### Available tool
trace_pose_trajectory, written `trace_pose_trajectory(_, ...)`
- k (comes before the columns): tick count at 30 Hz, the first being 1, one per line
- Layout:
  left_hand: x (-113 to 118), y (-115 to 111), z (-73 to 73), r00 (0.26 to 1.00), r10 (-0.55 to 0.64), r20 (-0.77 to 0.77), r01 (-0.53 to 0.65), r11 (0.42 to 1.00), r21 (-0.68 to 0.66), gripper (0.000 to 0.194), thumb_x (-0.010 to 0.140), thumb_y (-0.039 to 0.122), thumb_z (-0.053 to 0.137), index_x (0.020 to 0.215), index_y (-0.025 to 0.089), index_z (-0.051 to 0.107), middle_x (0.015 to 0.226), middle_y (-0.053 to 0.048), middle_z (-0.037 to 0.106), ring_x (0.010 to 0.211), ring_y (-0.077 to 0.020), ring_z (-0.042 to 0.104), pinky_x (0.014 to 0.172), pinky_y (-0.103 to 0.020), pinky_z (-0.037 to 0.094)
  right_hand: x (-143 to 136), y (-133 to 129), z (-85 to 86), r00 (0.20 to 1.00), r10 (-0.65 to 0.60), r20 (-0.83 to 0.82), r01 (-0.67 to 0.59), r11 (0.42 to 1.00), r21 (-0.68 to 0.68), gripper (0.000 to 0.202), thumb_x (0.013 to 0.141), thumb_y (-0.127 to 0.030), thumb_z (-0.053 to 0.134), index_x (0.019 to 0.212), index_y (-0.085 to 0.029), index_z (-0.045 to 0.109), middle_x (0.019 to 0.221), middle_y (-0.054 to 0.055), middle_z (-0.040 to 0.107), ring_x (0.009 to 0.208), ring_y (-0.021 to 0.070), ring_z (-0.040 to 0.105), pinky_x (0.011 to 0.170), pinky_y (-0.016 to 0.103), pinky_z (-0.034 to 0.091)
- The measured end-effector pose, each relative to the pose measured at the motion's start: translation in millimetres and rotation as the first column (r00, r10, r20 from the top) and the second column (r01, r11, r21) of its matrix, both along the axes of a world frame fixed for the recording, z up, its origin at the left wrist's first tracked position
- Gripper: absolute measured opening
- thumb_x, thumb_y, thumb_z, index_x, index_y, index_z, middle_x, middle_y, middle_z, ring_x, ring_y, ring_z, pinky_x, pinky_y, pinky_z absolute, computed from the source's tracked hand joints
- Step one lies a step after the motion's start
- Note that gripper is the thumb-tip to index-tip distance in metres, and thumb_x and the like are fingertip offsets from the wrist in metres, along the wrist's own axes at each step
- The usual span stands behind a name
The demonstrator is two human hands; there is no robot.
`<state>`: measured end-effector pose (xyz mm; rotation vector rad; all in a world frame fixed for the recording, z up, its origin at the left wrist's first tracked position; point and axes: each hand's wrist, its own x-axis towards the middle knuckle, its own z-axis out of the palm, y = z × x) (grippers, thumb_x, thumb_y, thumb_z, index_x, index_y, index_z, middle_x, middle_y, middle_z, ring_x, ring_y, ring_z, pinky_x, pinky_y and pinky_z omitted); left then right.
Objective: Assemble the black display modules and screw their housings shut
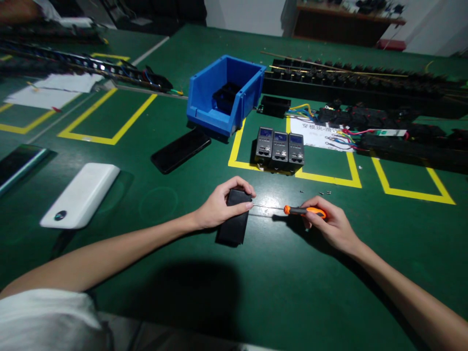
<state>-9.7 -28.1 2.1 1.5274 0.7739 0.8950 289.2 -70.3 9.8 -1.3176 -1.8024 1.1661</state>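
Observation:
My left hand (223, 204) is closed around the upper part of a black rectangular module (234, 226) on the green table, thumb across its face. In my right hand (331, 222) is a screwdriver (305, 211) with an orange and black handle. Its thin shaft points left, and the tip meets the module's right edge beside my left thumb. Whether the tip sits in a screw is too small to tell. Several tiny screws (325, 193) lie on the table beyond my right hand.
Three grey modules with small displays (280, 146) stand ahead, near a blue bin (214, 117) holding black parts. A black phone (181, 150) and a white power bank (80, 195) lie to the left. Wired black rail assemblies (383, 119) stretch along the right back. Another person's arm (18, 12) shows far left.

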Motion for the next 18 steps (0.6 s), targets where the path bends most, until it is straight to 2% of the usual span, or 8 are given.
trace_pose_trajectory(18,-0.5,0.7,0.8,1.0,-0.003,-0.015,0.003,1.0,0.016,0.026,0.08,0.026,0.071,0.097,0.016,0.055,0.103,-0.008,0.062,0.1,-0.019,0.06,0.097,-0.038,0.046,1.4,-0.6,0.6,0.999,0.023,0.032,-0.024,1.0,0.009,0.025,0.093,-0.043,0.055,0.089,-0.019,0.059,0.061,-0.002,0.059,0.055,0.0125,0.054,0.054,0.025,0.04)
